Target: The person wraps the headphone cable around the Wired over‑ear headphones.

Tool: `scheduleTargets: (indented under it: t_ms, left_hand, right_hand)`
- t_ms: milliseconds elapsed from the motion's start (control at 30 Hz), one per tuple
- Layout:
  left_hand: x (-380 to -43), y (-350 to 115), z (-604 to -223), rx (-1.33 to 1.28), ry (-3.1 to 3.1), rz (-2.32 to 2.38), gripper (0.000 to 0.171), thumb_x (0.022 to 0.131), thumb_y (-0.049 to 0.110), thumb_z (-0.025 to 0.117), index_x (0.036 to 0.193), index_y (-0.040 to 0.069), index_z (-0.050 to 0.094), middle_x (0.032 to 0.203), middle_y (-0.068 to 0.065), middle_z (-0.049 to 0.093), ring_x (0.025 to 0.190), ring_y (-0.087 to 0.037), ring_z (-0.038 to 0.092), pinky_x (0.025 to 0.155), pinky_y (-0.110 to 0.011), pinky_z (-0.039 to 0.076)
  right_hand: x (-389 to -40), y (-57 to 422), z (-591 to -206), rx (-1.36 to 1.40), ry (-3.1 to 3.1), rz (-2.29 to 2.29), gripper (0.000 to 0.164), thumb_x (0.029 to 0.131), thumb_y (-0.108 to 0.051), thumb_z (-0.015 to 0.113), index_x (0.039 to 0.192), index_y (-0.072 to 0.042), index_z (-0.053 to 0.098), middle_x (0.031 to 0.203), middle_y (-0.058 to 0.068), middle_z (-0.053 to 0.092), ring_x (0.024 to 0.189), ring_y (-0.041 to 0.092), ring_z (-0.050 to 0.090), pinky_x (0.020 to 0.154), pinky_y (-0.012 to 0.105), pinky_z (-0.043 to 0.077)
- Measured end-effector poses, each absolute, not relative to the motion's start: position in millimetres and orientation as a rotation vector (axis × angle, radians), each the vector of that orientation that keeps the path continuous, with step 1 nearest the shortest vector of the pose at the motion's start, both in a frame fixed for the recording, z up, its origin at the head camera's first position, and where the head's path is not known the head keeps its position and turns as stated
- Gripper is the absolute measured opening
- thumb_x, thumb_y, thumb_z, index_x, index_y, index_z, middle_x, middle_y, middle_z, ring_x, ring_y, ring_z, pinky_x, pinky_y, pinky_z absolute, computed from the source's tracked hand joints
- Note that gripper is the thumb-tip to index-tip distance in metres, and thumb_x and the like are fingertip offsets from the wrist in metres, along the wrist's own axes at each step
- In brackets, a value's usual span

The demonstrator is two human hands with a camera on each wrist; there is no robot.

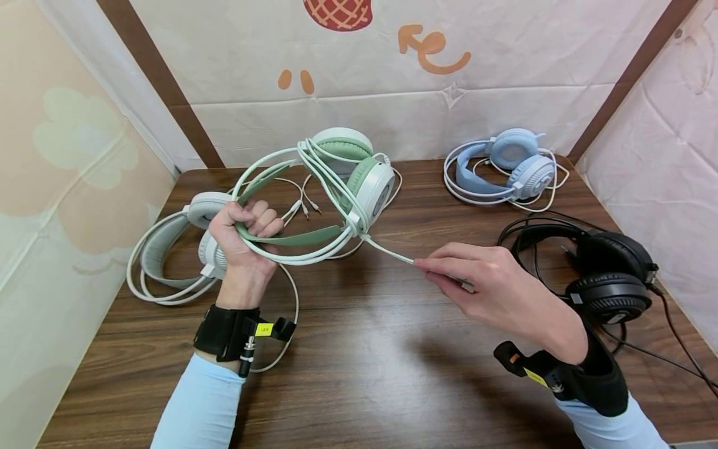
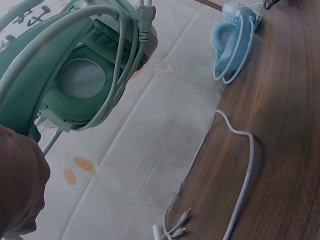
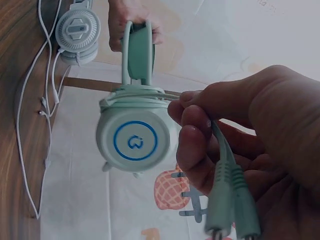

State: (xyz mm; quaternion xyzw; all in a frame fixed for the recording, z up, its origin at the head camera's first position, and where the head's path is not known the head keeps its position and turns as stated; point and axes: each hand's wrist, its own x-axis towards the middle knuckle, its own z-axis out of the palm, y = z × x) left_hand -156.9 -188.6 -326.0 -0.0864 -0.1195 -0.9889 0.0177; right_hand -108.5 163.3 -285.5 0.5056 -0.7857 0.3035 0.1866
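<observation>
My left hand (image 1: 244,234) grips the headband (image 1: 303,238) of pale green and white headphones, raised above the table. Their cable is wound in several loops around the band and across the ear cups (image 1: 377,193). From the lower cup a length of cable (image 1: 392,253) runs taut to my right hand (image 1: 493,280), which pinches it between thumb and fingertips. In the right wrist view, two green plugs (image 3: 222,200) at the cable's end hang below those fingers, and one cup's outer face (image 3: 135,140) shows a blue ring. The left wrist view shows the green ear cushions (image 2: 62,107).
White-grey headphones (image 1: 162,249) lie at the left, partly behind my left hand, their cable (image 1: 295,293) trailing over the wooden table (image 1: 359,374). Light blue headphones (image 1: 533,178) rest at the back right. Black headphones (image 1: 608,296) sit at the right beside my right forearm.
</observation>
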Motion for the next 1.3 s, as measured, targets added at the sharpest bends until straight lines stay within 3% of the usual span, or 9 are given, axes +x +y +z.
scheduleTargets:
  t_ms: [167, 300, 500, 600, 1000, 1167, 1300]
  left_hand:
    - [-155, -190, -330, -0.3, -0.413, -3.113, 0.048, 0.062, -0.007, 0.053, 0.065, 0.02, 0.013, 0.054, 0.005, 0.015, 0.044, -0.008, 0.016, 0.047, -0.017, 0.014]
    - [-154, -187, -334, -0.356, -0.467, -3.158, 0.05, 0.064, -0.006, 0.054, 0.067, 0.02, 0.011, 0.055, 0.006, 0.015, 0.045, -0.007, 0.014, 0.047, -0.017, 0.011]
    - [-153, -180, -338, -0.388, -0.688, -3.125, 0.054, 0.062, -0.003, 0.059, 0.068, 0.019, 0.01, 0.056, 0.006, 0.014, 0.048, -0.007, 0.012, 0.049, -0.016, 0.01]
    - [-151, -178, -339, -0.39, -0.68, -3.146, 0.054, 0.063, -0.004, 0.059, 0.069, 0.019, 0.01, 0.057, 0.005, 0.012, 0.049, -0.007, 0.011, 0.05, -0.016, 0.009]
    - [-147, -168, -344, -0.392, -0.75, -3.179, 0.046, 0.063, -0.004, 0.059, 0.07, 0.017, 0.018, 0.061, 0.005, 0.011, 0.05, -0.008, 0.009, 0.051, -0.017, 0.006]
    - [-146, -164, -347, -0.41, -0.762, -3.194, 0.045, 0.062, -0.003, 0.061, 0.069, 0.018, 0.021, 0.06, 0.005, 0.011, 0.049, -0.008, 0.009, 0.05, -0.017, 0.006]
    - [-145, -161, -348, -0.414, -0.794, -3.203, 0.044, 0.062, -0.001, 0.061, 0.069, 0.018, 0.022, 0.06, 0.005, 0.011, 0.049, -0.008, 0.009, 0.05, -0.017, 0.007]
  right_hand:
    - [-109, 166, -282, 1.428, -2.223, 0.781, 0.041, 0.075, 0.014, 0.076, 0.112, -0.006, 0.076, 0.1, -0.001, 0.072, 0.079, 0.004, 0.065, 0.065, 0.013, 0.05]
    - [-111, 167, -280, 1.439, -2.164, 0.673, 0.042, 0.074, 0.013, 0.077, 0.112, -0.005, 0.075, 0.101, 0.003, 0.072, 0.083, 0.01, 0.068, 0.068, 0.02, 0.054]
    - [-112, 168, -276, 1.423, -2.14, 0.505, 0.029, 0.088, 0.006, 0.065, 0.114, -0.004, 0.073, 0.102, 0.007, 0.071, 0.092, 0.019, 0.069, 0.077, 0.031, 0.058]
    - [-113, 168, -273, 1.403, -2.151, 0.415, 0.03, 0.091, 0.007, 0.059, 0.116, -0.003, 0.072, 0.104, 0.008, 0.07, 0.094, 0.022, 0.067, 0.081, 0.035, 0.058]
    - [-130, 164, -273, 1.279, -2.017, 0.041, 0.03, 0.097, 0.007, 0.048, 0.117, -0.002, 0.069, 0.101, 0.011, 0.066, 0.091, 0.027, 0.062, 0.085, 0.049, 0.048]
    - [-138, 163, -276, 1.267, -2.007, 0.03, 0.028, 0.095, 0.008, 0.05, 0.114, -0.001, 0.069, 0.103, 0.01, 0.066, 0.094, 0.026, 0.062, 0.1, 0.057, 0.045]
    - [-143, 160, -278, 1.269, -2.004, -0.017, 0.029, 0.099, 0.008, 0.045, 0.113, 0.0, 0.068, 0.107, 0.011, 0.067, 0.106, 0.028, 0.061, 0.112, 0.062, 0.038]
